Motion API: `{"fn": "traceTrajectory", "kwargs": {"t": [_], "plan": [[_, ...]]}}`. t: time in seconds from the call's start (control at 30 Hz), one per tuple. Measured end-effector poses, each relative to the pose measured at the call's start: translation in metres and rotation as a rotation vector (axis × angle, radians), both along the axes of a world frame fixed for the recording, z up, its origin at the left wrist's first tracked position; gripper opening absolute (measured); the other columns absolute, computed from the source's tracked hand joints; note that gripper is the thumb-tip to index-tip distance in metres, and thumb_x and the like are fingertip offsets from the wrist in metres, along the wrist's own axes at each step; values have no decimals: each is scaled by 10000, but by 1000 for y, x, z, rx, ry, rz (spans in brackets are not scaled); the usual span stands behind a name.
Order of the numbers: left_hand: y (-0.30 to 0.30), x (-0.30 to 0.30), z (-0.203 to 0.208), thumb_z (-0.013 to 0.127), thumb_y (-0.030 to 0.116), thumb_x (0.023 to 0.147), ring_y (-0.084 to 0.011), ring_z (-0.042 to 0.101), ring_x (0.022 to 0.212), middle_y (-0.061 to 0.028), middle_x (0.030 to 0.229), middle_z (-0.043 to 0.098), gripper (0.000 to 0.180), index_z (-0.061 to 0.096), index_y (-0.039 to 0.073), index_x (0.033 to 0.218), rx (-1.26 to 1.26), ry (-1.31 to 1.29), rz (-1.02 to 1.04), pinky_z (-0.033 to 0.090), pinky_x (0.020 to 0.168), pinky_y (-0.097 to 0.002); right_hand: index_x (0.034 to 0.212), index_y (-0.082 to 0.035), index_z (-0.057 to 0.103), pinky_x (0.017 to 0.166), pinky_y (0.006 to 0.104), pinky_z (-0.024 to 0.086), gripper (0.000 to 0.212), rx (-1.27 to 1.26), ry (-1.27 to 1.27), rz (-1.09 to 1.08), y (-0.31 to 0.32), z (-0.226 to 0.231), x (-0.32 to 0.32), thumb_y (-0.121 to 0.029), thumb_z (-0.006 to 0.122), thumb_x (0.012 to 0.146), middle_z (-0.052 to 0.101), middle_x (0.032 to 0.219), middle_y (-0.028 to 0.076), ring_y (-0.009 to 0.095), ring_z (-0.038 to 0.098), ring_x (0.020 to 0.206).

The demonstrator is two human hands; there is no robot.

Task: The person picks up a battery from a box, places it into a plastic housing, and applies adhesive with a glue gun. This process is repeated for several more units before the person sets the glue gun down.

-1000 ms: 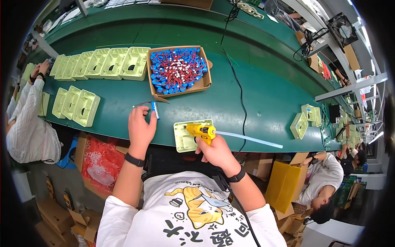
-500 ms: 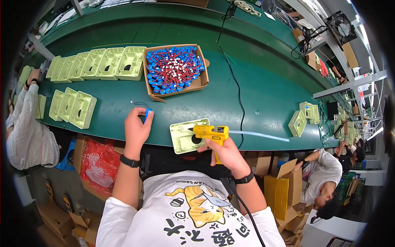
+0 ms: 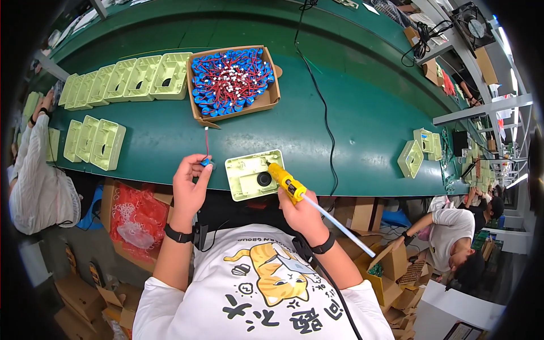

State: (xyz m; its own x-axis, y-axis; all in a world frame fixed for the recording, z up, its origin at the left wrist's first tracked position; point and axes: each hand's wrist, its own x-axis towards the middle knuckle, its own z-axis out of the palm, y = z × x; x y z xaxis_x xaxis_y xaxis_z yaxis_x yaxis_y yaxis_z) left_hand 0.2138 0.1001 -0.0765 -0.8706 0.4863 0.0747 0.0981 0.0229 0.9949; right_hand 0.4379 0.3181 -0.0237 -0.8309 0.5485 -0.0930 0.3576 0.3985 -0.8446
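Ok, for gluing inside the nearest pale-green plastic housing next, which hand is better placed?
Right, probably: the right hand holds the yellow plastic glue gun, its tip over the housing. The left hand, beside the housing, pinches a small blue battery with thin red wires.

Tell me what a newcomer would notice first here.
Probably the yellow glue gun in the right hand, reaching over a pale green housing. Next, the cardboard box crammed with red-wired blue cylinders, farther back on the table. The left hand pinches a similar blue piece.
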Motion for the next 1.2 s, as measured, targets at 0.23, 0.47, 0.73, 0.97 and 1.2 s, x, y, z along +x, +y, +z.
{"fn": "traceTrajectory", "kwargs": {"t": [0.23,0.47,0.73,0.97,1.2], "plan": [[-5,-3,-6,856,-28,1013,-110,726,968,-129,1243,807,199,713,14,1147,-6,75,0,590,856,-273,1134,26,754,679,513,588,215,48,-36,-22,-5,15,-4,-180,732,1078,741,829,252,494,741,763],[3,-2,-13,882,-53,981,-121,732,962,-154,1259,799,195,723,7,1077,91,70,79,608,865,-285,1191,39,759,603,388,576,236,-42,-48,-13,-1,14,-1,-181,709,1121,795,819,100,218,708,605],[3,0,-2,883,-48,990,-140,762,1005,-147,1261,797,209,747,-12,1145,87,88,78,633,882,-299,1273,30,723,515,284,530,284,-232,-47,-49,4,7,3,-225,697,1151,758,800,34,111,659,577],[35,21,36,886,-26,994,-156,789,1026,-120,1215,814,247,797,-11,1224,135,144,42,646,883,-309,1253,23,706,501,285,519,259,-376,-80,-98,8,14,3,-218,691,1158,698,751,21,105,644,559],[71,32,33,925,9,925,-256,807,954,-117,1121,828,149,854,26,1055,-47,551,-155,651,855,-357,1437,28,704,501,265,517,370,-472,-101,-113,12,30,5,-223,678,1165,844,965,91,88,642,558]]}}
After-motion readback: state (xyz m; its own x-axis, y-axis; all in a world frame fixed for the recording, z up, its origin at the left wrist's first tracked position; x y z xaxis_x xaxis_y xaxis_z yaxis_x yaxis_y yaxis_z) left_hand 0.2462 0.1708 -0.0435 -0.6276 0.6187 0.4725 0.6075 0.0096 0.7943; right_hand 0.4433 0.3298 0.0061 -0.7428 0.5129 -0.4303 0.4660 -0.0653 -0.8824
